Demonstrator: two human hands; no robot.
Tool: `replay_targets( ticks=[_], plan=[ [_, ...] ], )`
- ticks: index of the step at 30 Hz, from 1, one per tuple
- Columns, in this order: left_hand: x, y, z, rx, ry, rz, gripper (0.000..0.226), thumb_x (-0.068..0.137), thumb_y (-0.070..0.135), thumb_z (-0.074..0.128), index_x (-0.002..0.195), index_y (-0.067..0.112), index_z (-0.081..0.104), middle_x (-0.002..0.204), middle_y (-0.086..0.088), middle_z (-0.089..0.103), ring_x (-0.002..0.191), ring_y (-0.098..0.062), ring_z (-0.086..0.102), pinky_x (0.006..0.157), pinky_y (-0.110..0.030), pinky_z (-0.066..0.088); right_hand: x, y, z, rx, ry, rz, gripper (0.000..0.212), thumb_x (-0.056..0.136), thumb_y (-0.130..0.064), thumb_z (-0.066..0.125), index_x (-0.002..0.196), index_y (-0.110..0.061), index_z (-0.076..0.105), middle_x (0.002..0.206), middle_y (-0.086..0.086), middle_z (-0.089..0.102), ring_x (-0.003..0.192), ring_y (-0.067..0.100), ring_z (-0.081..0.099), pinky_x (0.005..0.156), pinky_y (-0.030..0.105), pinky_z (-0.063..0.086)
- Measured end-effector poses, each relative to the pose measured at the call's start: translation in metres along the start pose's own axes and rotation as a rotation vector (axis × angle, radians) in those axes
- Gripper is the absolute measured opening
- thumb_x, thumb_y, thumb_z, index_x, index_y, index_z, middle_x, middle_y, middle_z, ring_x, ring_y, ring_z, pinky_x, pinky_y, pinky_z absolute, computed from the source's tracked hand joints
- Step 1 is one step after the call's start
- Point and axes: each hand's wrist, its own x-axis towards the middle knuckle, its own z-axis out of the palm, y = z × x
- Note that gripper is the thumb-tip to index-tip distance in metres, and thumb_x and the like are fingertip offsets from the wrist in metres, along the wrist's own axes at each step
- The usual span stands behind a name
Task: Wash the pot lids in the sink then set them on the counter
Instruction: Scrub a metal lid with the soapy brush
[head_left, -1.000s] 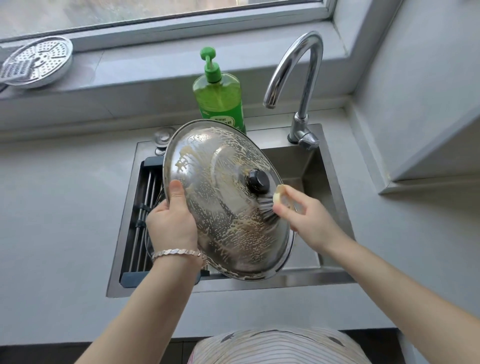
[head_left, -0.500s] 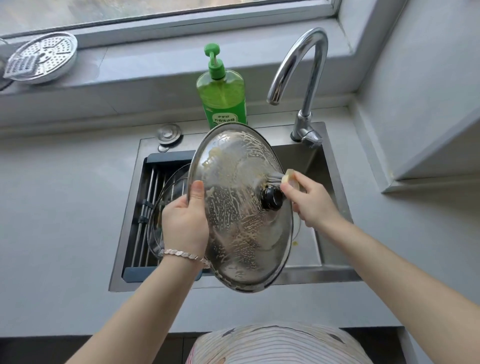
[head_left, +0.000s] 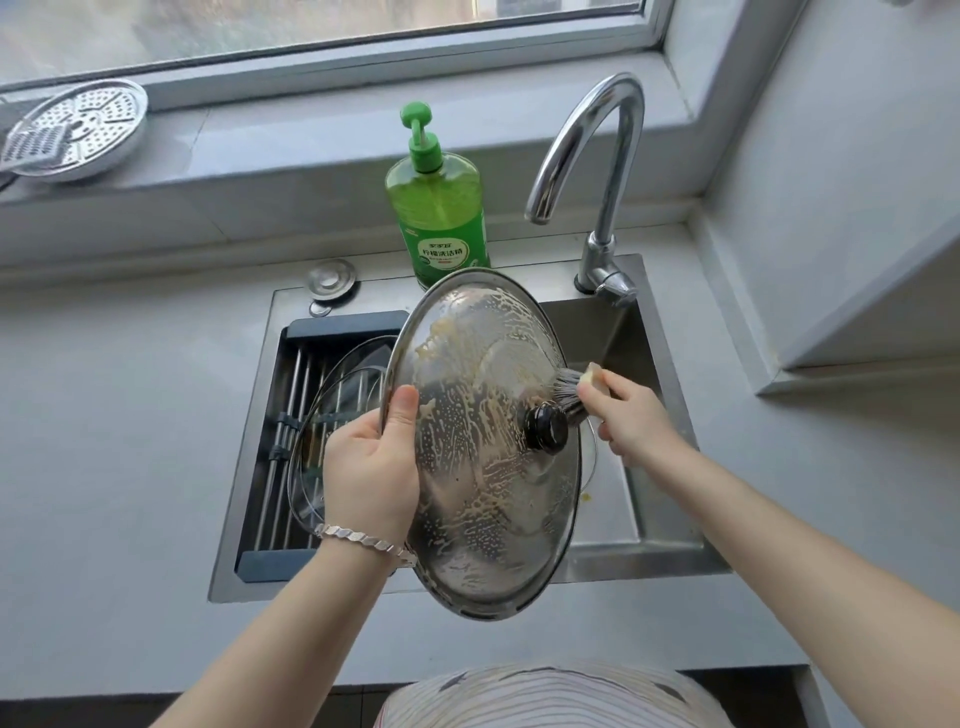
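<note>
Your left thumb lies flat on the soapy face of the steel lid, right at its rim. The other fingers of your left hand pass behind the lid and cannot be seen, so only the thumb side of that grip shows. A bracelet sits on that wrist.

Your right hand has its fingers curled round a brush. They cover most of its pale handle, leaving only the end showing. The dark bristles press on the lid just above its black knob.

You hold the steel lid tilted over the sink, domed side toward you and streaked with suds. In this view its lower rim overlaps the sink's front edge. Its underside is out of sight, and it hides much of the basin.

A glass lid lies on the rack in the left part of the sink. Its right part is hidden behind the steel lid and your left hand.

The green soap bottle stands behind the sink, its base covered by the steel lid's upper rim and its label too small to read. The faucet arches beside the bottle. On the windowsill a perforated metal plate is cut off by the left edge. Both forearms run out of the bottom of the view.
</note>
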Motion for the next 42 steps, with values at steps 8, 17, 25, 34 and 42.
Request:
replay_targets(
  ticks=[8,17,25,34,42],
  plan=[
    [-0.005,0.008,-0.004,0.004,-0.047,0.008,0.058,0.078,0.044,0.054,0.061,-0.011,0.055,0.062,-0.014,0.047,0.059,-0.024,0.042,0.057,-0.035,0.034,0.036,-0.033,-0.016,-0.019,0.050,-0.009,0.015,0.092,-0.037,0.054,0.107,-0.036,0.055,0.067,-0.011,0.046,0.050,0.004,0.038,0.033,0.009,0.025],
    [0.017,0.022,-0.007,-0.100,0.231,-0.084,0.042,0.092,0.028,0.054,0.054,0.012,0.047,0.029,0.015,0.046,0.029,0.003,0.046,0.035,-0.009,0.036,-0.005,0.021,0.003,0.092,-0.110,0.243,0.022,0.094,-0.030,0.052,0.116,-0.029,0.055,0.060,-0.004,0.039,0.028,0.001,0.029,0.032,0.011,0.018],
    [0.015,0.010,-0.003,-0.047,0.087,-0.071,0.038,0.090,0.031,0.055,0.057,0.012,0.058,0.051,-0.001,0.059,0.055,-0.019,0.055,0.061,-0.032,0.049,0.013,-0.016,0.009,0.091,-0.077,0.092,0.029,0.093,-0.032,0.054,0.122,-0.030,0.054,0.061,-0.003,0.040,0.028,0.000,0.031,0.031,0.012,0.020],
    [0.020,0.006,0.003,0.002,0.194,-0.156,0.043,0.093,0.033,0.051,0.057,0.010,0.050,0.046,0.004,0.047,0.045,-0.012,0.042,0.032,-0.011,0.034,-0.022,0.038,0.026,-0.047,-0.333,0.394,0.025,0.095,-0.038,0.045,0.114,-0.027,0.056,0.062,-0.004,0.034,0.035,0.007,0.024,0.036,0.014,0.016],
    [0.034,-0.013,0.075,0.215,-0.083,-0.197,0.039,0.098,0.022,0.039,0.061,0.012,0.037,0.058,-0.005,0.040,0.054,-0.022,0.039,0.046,-0.026,0.030,-0.021,0.033,0.003,0.121,0.017,0.285,0.031,0.083,-0.037,0.066,0.098,-0.011,0.056,0.062,-0.005,0.045,0.050,0.006,0.037,0.039,0.015,0.029]
  ],
)
